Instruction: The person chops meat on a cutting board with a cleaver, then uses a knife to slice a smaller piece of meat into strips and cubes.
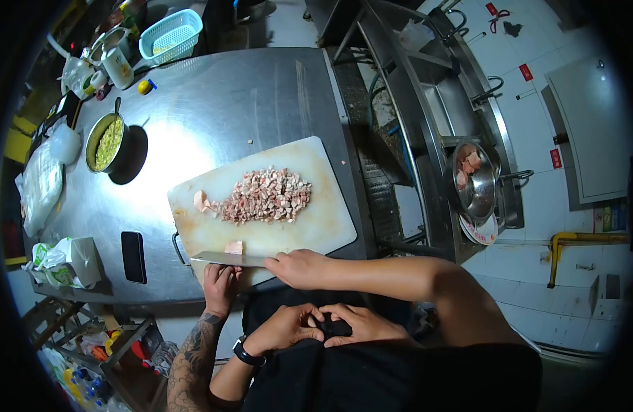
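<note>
While the right hand [299, 269] has its fingers clamped on a knife [224, 259], the left hand [221, 285] curls against the blade's near side; whether its fingers grip anything, I cannot tell. A meat piece [234, 247] lies just beyond the blade on the cutting board [336, 216], with diced meat [272, 196] farther back. Another person's hands [285, 328] meet around a black item [339, 325] nearer.

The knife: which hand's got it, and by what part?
The right hand grips the kitchen knife at its handle end; the handle itself is hidden.
</note>
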Tool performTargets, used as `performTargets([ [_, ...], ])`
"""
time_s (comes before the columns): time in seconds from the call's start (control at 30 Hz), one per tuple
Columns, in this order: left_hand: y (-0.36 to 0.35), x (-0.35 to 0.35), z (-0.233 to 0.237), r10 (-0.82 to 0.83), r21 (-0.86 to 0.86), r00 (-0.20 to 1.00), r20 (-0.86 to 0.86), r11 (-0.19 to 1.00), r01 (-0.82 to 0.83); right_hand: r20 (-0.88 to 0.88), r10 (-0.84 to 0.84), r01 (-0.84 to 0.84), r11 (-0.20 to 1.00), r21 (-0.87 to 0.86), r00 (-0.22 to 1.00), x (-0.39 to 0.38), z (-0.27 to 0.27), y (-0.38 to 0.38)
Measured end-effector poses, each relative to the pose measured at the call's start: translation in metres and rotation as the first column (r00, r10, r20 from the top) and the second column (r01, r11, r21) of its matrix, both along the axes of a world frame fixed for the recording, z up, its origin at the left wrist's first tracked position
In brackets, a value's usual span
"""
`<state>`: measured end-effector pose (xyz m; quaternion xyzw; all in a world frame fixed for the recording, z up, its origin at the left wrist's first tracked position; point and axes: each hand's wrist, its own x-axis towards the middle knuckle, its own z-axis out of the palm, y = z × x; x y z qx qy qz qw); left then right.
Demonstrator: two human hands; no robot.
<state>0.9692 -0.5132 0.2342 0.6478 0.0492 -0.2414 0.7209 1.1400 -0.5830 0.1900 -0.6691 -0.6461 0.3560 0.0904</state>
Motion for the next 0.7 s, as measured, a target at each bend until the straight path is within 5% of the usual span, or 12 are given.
performTargets([
  [0.17, -0.014, -0.008, -0.005, 0.156, -0.088, 0.986, 0.063, 0.985, -0.150, 0.036, 0.031, -0.030, 0.999, -0.037, 0.999, 0.005, 0.058, -0.009],
  [0.23, -0.019, -0.009, -0.006, 0.144, -0.040, 0.986, 0.079, 0.989, -0.141, 0.010, 0.069, -0.066, 0.986, -0.151, 0.998, 0.009, 0.073, -0.008],
  [0.37, -0.017, -0.003, 0.010, 0.121, -0.018, 0.990, 0.072, 0.993, -0.120, 0.009, 0.064, -0.063, 0.991, -0.115, 0.998, 0.008, 0.068, -0.013],
  [0.53, -0.007, -0.021, 0.034, 0.142, 0.247, 0.987, 0.070, 0.956, -0.155, -0.061, 0.039, -0.049, 0.984, -0.172, 0.997, 0.002, 0.074, -0.009],
  [0.7, 0.008, -0.075, 0.030, 0.245, 0.057, 0.950, 0.194, 0.964, -0.261, -0.036, -0.014, 0.012, 0.999, -0.053, 0.999, -0.009, 0.055, -0.010],
])
